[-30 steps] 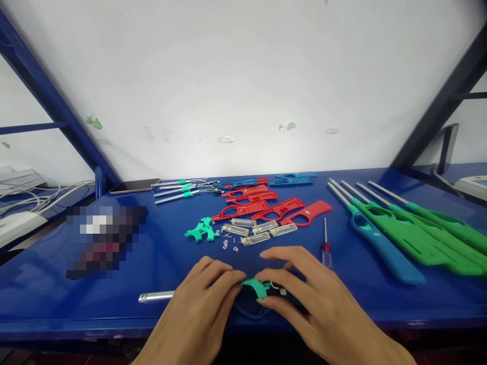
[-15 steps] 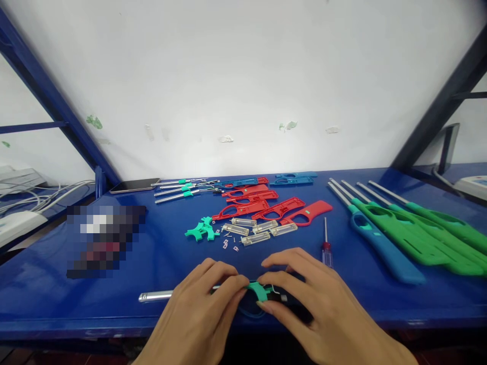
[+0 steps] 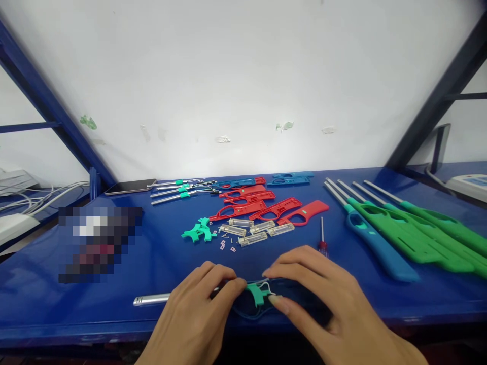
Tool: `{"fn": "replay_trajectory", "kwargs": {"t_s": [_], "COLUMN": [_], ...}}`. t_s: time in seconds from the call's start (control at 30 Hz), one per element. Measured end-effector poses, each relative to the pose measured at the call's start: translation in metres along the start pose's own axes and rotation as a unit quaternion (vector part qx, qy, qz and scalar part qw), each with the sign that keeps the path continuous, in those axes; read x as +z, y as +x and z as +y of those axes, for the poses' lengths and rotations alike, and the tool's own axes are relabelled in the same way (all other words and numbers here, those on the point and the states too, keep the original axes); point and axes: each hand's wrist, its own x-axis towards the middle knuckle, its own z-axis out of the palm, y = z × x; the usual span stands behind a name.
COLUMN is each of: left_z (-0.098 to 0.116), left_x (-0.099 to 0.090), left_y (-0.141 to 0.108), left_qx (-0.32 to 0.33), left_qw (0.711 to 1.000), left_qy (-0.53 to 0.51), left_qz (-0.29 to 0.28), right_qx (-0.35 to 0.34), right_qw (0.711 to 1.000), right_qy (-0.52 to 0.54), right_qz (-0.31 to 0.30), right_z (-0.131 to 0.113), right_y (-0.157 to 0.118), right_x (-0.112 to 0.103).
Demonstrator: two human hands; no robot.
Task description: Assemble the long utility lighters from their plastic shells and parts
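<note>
Head view: both hands work at the near edge of the blue table [image 3: 125,284], over a blue handle shell [image 3: 248,316] that is partly covered by the fingers. The left hand [image 3: 201,304] has its thumb and forefinger closed together on the shell, just left of a green trigger [image 3: 258,295]. A silver tube [image 3: 152,299] sticks out to the left from beneath that hand. The right hand [image 3: 319,304] is curved with thumb and forefinger apart — the thumb tip by a white wire [image 3: 269,288] that loops beside the trigger, the forefinger at the far side of the shell. Whether the right fingers pinch anything, I cannot tell.

Beyond the hands, loose green triggers [image 3: 196,233] lie left of several clear tanks [image 3: 253,239], with small metal bits [image 3: 222,245] close by. Red handle shells [image 3: 253,207] lie farther back, and tubes with wires [image 3: 173,197] lie to their left. On the right, a screwdriver [image 3: 323,246] points away from the right hand — then come a blue lighter [image 3: 382,251] and several green lighters [image 3: 403,233], side by side with their tubes toward the far edge.
</note>
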Motion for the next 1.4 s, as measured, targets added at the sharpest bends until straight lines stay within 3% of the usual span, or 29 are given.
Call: {"fn": "replay_trajectory", "kwargs": {"t_s": [0.2,0.4,0.83,1.07,1.4], "left_z": [0.003,0.010,0.004,0.012,0.012], "left_x": [-0.001,-0.010,-0.007,-0.016,-0.013], "left_y": [-0.002,0.001,0.001,0.002,-0.002], "left_qx": [-0.004,0.006,0.055,0.056,0.061], "left_qw": [1.000,0.998,0.995,0.990,0.986], "left_qy": [0.009,0.042,0.062,0.100,0.133], "left_qz": [-0.007,-0.047,-0.059,-0.087,-0.074], "right_qx": [-0.009,-0.056,-0.099,-0.129,-0.111], "right_qw": [0.999,0.997,0.990,0.980,0.986], "right_qy": [0.016,0.025,-0.079,-0.116,-0.088], "right_qz": [-0.047,-0.039,-0.060,-0.093,-0.087], "right_z": [0.013,0.017,0.008,0.011,0.010], "right_y": [-0.007,-0.009,-0.010,-0.012,-0.010], "right_x": [-0.009,-0.004,-0.005,-0.004,-0.005]}}
